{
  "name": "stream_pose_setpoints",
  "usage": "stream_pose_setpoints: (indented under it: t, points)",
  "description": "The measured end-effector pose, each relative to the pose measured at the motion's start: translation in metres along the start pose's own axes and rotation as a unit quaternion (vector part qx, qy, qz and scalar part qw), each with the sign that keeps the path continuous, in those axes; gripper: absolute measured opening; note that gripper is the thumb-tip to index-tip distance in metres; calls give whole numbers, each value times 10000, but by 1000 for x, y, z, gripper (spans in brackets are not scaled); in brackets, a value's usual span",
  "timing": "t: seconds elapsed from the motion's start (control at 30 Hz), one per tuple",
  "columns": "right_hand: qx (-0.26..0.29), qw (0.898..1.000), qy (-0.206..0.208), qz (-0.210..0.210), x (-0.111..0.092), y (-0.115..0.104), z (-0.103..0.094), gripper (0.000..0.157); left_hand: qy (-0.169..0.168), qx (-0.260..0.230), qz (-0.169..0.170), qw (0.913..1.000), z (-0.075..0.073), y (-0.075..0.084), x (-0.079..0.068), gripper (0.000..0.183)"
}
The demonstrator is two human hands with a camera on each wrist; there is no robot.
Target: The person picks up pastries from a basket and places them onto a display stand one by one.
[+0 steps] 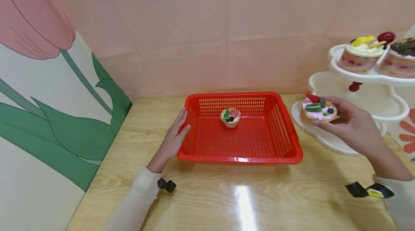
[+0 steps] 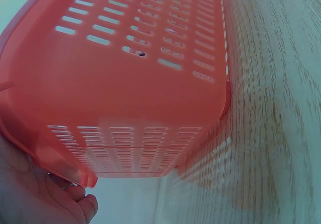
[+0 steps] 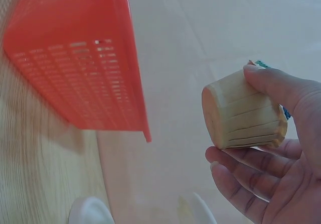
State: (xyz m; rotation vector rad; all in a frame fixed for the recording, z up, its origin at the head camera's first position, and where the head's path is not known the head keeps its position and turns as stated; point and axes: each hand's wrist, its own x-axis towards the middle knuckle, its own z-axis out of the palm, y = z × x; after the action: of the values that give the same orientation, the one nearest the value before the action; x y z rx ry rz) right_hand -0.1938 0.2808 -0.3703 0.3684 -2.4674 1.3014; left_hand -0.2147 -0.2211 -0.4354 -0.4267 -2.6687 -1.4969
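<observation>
My right hand (image 1: 356, 121) holds a fruit tart (image 1: 319, 110) by its sides, thumb and fingers around it, over the lowest tier of a white stand (image 1: 337, 144). Pink cream, a strawberry piece, green slices and dark berries top it. The right wrist view shows its pale pleated shell (image 3: 246, 113). To the left is a red plastic basket (image 1: 240, 159) with slotted walls, and a smaller fruit tart (image 1: 231, 118) sits inside towards the back. My left hand (image 1: 173, 135) rests against the basket's left rim, fingers fairly straight and thumb at the edge; the left wrist view shows fingertips beneath the rim.
The white tiered stand carries two cake cups on its top tier: one with cream and fruit (image 1: 361, 56), one dark-topped (image 1: 403, 56). A pink-covered wall (image 1: 194, 26) rises behind the wooden table (image 1: 194, 198). On the left is a tulip-patterned panel (image 1: 61, 130).
</observation>
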Motion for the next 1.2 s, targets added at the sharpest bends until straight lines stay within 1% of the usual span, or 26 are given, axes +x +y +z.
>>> stream_pose_setpoints:
  t: [0.3, 0.47, 0.6, 0.73, 0.83, 1.03, 1.1, 1.2]
  points:
    - [-204, 9994, 166, 214, -4, 10, -12, 68, 16, 26, -48, 10000, 0, -1, 0, 58]
    - [-227, 9990, 195, 333, -6, 13, -14, 67, 30, -3, 11, 10000, -1, 2, 0, 58]
    - [-278, 9987, 258, 340, -7, 16, -15, 67, 23, 30, -7, 10000, -2, 3, -1, 58]
    - [-570, 9972, 368, 309, -8, 19, -19, 67, 15, 6, -25, 10000, -1, 2, -1, 58]
    - [-666, 9963, 438, 315, -9, 20, -24, 67, 1, -37, -23, 10000, 0, 1, -1, 58]
    - [-496, 9966, 524, 386, -10, 23, -33, 71, -15, -77, -46, 10000, 0, 1, -1, 58]
    - [-444, 9969, 543, 362, -10, 24, -35, 72, -12, -90, -37, 10000, 0, 2, -1, 58]
    - [-186, 9978, 579, 259, -10, 26, -38, 73, -13, -96, -32, 9999, 0, 1, 0, 58]
